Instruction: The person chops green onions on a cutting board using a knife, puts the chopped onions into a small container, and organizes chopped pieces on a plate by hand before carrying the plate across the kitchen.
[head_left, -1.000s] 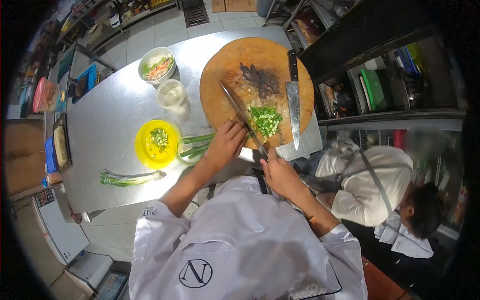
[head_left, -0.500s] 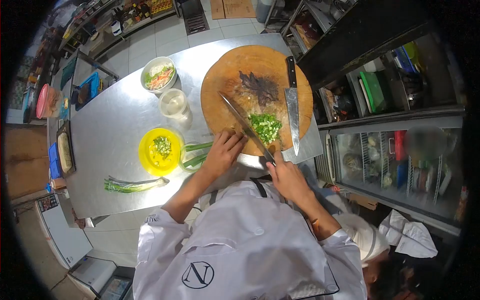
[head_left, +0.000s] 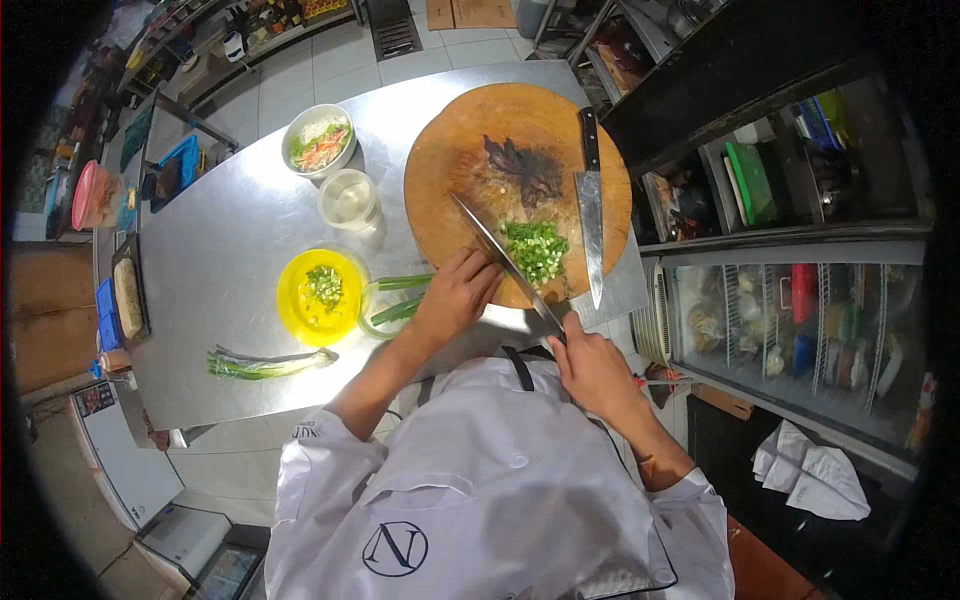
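My left hand [head_left: 462,290] is curled over the near left edge of the round wooden cutting board [head_left: 435,150], closed on green onion stalks [head_left: 400,283] whose green ends stick out to its left. In my right hand [head_left: 597,378] is the handle of a kitchen knife [head_left: 508,260]. Its blade slants across the board, close beside my left fingertips. Just right of the blade lies a pile of chopped green onion [head_left: 537,252]. Farther back on the board sits a dark, shredded-looking heap [head_left: 525,170]. A second knife [head_left: 590,225] with a black handle rests along the board's right side.
On the steel table [head_left: 220,270] stand a yellow bowl [head_left: 288,318] with chopped green onion, a clear bowl [head_left: 372,326], a plastic cup [head_left: 349,204] and a bowl of shredded vegetables [head_left: 320,145]. A whole green onion [head_left: 268,363] lies nearer. A glass-front fridge [head_left: 790,340] stands right.
My right hand and the knife handle have shifted slightly right and toward me. My left hand stays on the stalks. The person at the lower right has gone from view.
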